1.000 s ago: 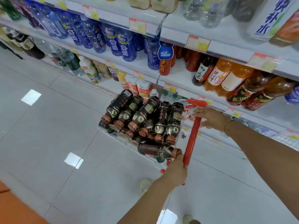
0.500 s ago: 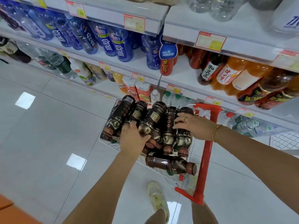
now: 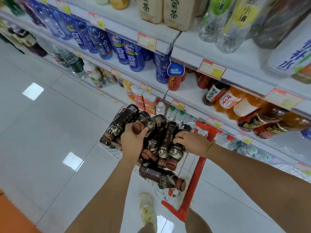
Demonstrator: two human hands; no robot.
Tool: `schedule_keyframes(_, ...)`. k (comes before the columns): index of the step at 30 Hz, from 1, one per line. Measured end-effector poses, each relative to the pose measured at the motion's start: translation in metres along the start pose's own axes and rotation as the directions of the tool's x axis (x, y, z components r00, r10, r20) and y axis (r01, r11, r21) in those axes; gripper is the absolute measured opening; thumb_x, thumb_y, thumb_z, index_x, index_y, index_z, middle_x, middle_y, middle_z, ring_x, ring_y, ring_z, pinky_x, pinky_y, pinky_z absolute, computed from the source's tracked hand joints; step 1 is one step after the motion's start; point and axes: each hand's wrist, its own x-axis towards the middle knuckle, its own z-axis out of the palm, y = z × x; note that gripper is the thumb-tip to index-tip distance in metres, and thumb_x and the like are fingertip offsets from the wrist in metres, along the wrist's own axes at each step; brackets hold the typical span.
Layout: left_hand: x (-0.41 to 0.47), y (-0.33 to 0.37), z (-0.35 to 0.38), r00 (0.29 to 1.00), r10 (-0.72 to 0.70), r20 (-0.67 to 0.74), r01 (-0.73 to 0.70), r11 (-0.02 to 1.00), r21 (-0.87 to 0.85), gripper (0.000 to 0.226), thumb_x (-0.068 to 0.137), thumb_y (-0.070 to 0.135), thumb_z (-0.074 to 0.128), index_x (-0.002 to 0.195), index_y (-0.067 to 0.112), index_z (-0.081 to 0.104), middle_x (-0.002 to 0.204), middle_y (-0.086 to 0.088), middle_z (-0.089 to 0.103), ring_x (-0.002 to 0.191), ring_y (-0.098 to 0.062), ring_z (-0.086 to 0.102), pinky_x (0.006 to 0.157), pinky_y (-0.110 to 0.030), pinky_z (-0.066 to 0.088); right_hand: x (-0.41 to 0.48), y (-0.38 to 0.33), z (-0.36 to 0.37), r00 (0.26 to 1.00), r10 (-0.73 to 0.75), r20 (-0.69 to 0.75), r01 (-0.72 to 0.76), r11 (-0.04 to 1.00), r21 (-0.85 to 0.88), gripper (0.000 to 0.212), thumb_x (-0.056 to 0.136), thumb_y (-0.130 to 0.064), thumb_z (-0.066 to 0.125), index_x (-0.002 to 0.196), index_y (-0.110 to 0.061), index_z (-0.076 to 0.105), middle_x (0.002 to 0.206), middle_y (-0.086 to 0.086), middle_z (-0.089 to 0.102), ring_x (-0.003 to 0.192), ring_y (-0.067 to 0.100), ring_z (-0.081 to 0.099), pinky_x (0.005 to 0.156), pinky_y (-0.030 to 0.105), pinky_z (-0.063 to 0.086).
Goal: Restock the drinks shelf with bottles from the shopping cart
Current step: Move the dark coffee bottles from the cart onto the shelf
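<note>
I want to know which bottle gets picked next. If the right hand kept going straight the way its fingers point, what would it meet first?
The right hand points left across the cart; its fingertips already rest on the dark bottles, so probably those. Depth is unclear.

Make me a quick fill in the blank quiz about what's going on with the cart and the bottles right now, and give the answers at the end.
1. The left hand is wrapped around a dark bottle with a ____ cap.
2. The handle of the shopping cart is coloured ____.
3. The right hand wears a ring and a gold ____ at the wrist.
4. The shelf bottles above the cart's far end have ____ labels.

Missing words: brown; red; bracelet; blue
</note>
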Motion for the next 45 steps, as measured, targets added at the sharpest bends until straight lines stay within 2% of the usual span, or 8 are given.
schedule_keyframes(11, -0.009, 0.059, -0.079, 0.986, 0.147, -0.073, -0.16, 0.962, -0.22, 0.03, 0.076, 0.016, 0.075, 0.101, 0.011, 0.058, 0.093, -0.002, 0.063, 0.076, -0.004, 0.058, 0.062, -0.002, 0.045, -0.001, 0.001, -0.001, 0.998, -0.063, 0.022, 0.064, 0.996, -0.057, 0.057, 0.083, 0.001, 0.054, 0.136, -0.02, 0.042, 0.14, 0.009, 0.036, 0.126, 0.029, 0.033, 0.083, 0.033, 0.041)
schedule_keyframes(16, -0.025, 0.1, -0.125, 0.963, 0.265, -0.057, -0.269, 0.907, -0.325, 0.03, 0.077, 0.013, 0.074, 0.103, 0.012, 0.06, 0.094, 0.004, 0.062, 0.08, 0.004, 0.059, 0.067, -0.003, 0.045, -0.035, -0.026, -0.021, 0.936, 0.221, -0.274, -0.068, 0.877, 0.475, 0.059, 0.08, -0.02, 0.07, 0.134, -0.017, 0.045, 0.137, 0.006, 0.045, 0.128, 0.022, 0.04, 0.108, 0.022, 0.029)
schedule_keyframes(20, -0.037, 0.146, -0.164, 0.923, 0.382, -0.042, -0.37, 0.852, -0.371, 0.026, 0.076, 0.017, 0.074, 0.099, 0.021, 0.063, 0.096, 0.006, 0.067, 0.088, -0.002, 0.06, 0.08, -0.013, 0.045, -0.078, -0.065, -0.086, 0.758, 0.49, -0.431, 0.014, 0.648, 0.761, 0.059, 0.073, -0.021, 0.078, 0.125, -0.023, 0.05, 0.117, -0.008, 0.058, 0.106, 0.008, 0.055, 0.097, 0.033, 0.046)
schedule_keyframes(25, -0.065, 0.225, -0.211, 0.834, 0.545, -0.083, -0.522, 0.733, -0.436, 0.036, 0.073, 0.027, 0.072, 0.108, 0.022, 0.062, 0.102, 0.01, 0.067, 0.095, -0.003, 0.062, 0.082, -0.013, 0.046, -0.146, -0.104, -0.196, 0.47, 0.689, -0.551, 0.231, 0.506, 0.831, 0.052, 0.068, -0.024, 0.079, 0.111, -0.036, 0.052, 0.111, -0.02, 0.06, 0.103, -0.01, 0.055, 0.086, 0.004, 0.042)
schedule_keyframes(31, -0.092, 0.321, -0.242, 0.623, 0.751, -0.219, -0.717, 0.437, -0.543, 0.033, 0.077, 0.018, 0.07, 0.107, 0.026, 0.058, 0.099, 0.011, 0.066, 0.09, 0.001, 0.062, 0.079, -0.01, 0.048, -0.22, -0.122, -0.309, 0.152, 0.649, -0.746, 0.414, 0.643, 0.644, 0.039, 0.071, -0.014, 0.079, 0.104, -0.022, 0.061, 0.101, -0.004, 0.067, 0.092, 0.001, 0.065, 0.077, 0.012, 0.051)
schedule_keyframes(36, -0.08, 0.396, -0.23, 0.47, 0.852, -0.23, -0.792, 0.293, -0.536, 0.036, 0.081, 0.006, 0.068, 0.114, 0.008, 0.056, 0.098, 0.007, 0.062, 0.091, 0.001, 0.06, 0.086, -0.016, 0.049, -0.235, -0.085, -0.38, -0.022, 0.456, -0.89, 0.228, 0.869, 0.44, 0.054, 0.072, -0.013, 0.079, 0.112, -0.034, 0.049, 0.112, -0.022, 0.052, 0.104, -0.009, 0.052, 0.089, 0.013, 0.045)
schedule_keyframes(40, -0.053, 0.447, -0.211, 0.451, 0.88, -0.149, -0.806, 0.33, -0.491, 0.037, 0.08, 0.007, 0.069, 0.114, 0.007, 0.057, 0.095, 0.011, 0.06, 0.084, 0.013, 0.058, 0.078, -0.004, 0.044, -0.22, -0.034, -0.421, 0.0, 0.409, -0.913, 0.149, 0.902, 0.404, 0.053, 0.075, -0.021, 0.076, 0.121, -0.022, 0.051, 0.107, -0.02, 0.05, 0.098, -0.004, 0.049, 0.09, 0.019, 0.044)
schedule_keyframes(45, -0.019, 0.484, -0.188, 0.546, 0.838, -0.012, -0.745, 0.478, -0.466, 0.043, 0.082, 0.007, 0.067, 0.122, 0.006, 0.053, 0.102, 0.003, 0.056, 0.088, 0.004, 0.053, 0.059, 0.002, 0.042, -0.205, 0.024, -0.451, 0.169, 0.528, -0.832, 0.161, 0.818, 0.552, 0.055, 0.072, -0.022, 0.077, 0.122, -0.019, 0.053, 0.118, -0.002, 0.061, 0.11, 0.013, 0.056, 0.1, 0.033, 0.045)
